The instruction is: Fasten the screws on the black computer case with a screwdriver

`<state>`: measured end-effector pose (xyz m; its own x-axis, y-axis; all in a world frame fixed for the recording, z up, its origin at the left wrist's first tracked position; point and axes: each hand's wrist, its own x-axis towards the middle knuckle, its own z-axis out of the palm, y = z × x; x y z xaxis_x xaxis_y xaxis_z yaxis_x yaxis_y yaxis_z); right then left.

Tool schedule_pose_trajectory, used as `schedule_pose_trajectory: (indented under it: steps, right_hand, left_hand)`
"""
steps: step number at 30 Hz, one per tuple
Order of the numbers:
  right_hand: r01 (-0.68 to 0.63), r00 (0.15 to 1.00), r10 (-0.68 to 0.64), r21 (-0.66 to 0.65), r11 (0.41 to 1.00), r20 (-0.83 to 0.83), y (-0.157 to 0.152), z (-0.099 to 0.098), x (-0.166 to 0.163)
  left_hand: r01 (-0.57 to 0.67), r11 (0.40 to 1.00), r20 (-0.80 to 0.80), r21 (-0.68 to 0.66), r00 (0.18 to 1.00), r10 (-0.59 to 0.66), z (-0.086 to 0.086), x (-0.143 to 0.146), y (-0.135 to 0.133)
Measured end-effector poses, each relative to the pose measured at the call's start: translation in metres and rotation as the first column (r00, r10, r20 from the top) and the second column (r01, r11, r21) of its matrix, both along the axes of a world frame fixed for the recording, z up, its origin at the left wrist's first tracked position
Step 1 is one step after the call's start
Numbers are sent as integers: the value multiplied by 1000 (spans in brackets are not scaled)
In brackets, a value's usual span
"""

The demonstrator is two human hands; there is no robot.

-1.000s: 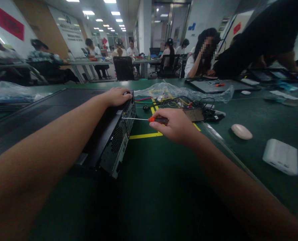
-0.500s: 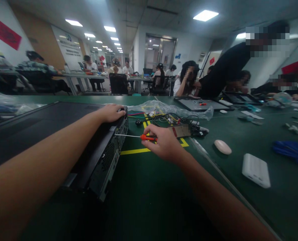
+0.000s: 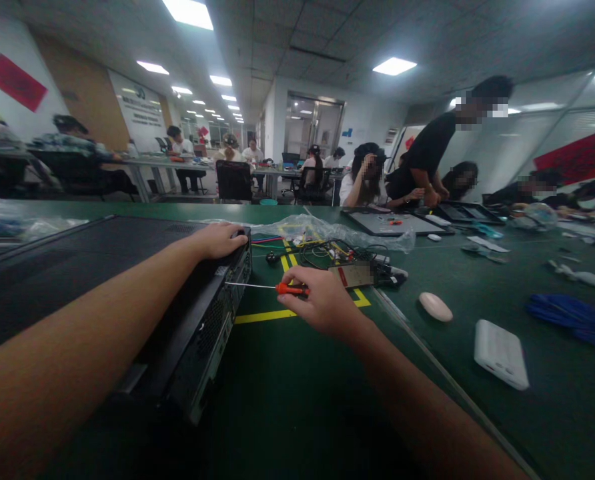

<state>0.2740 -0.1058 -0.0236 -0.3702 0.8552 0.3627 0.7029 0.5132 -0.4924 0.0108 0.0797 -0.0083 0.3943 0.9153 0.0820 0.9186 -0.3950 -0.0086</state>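
A black computer case (image 3: 127,280) lies flat on the green table (image 3: 297,400). My left hand (image 3: 220,240) rests palm down on its far top corner, fingers curled over the edge. My right hand (image 3: 320,300) is closed around a screwdriver (image 3: 277,288) with an orange and black handle. Its thin shaft points left, and the tip meets the case's rear panel (image 3: 232,280).
Behind my right hand lie a tangle of cables (image 3: 327,250), a clear plastic bag (image 3: 327,230) and a small board (image 3: 357,273). A white mouse (image 3: 435,307) and a white box (image 3: 500,353) sit to the right, with blue cloth (image 3: 572,317) beyond. Other people work at tables behind.
The view has tilted upward, so hands and case sit lower in the picture. Both hands keep their hold and place against the case.
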Motion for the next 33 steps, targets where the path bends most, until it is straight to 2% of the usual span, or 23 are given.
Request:
schedule_pose_trajectory:
  steps: [15,23,33]
  right_hand:
    - [3,1000,-3,-8,1000,16,0,0,-1]
    - [-4,999,4,-27,1000,-35,-2,0,-1]
    - [-1,1000,1,-29,1000,2,-1,0,0]
  left_hand:
    - [-13,1000,-5,-10,1000,13,-2,-2,3]
    - [-4,1000,-1,-8,1000,4,-4,-1,3]
    - [-1,1000,-3,-2,1000,1,-2,-1,2]
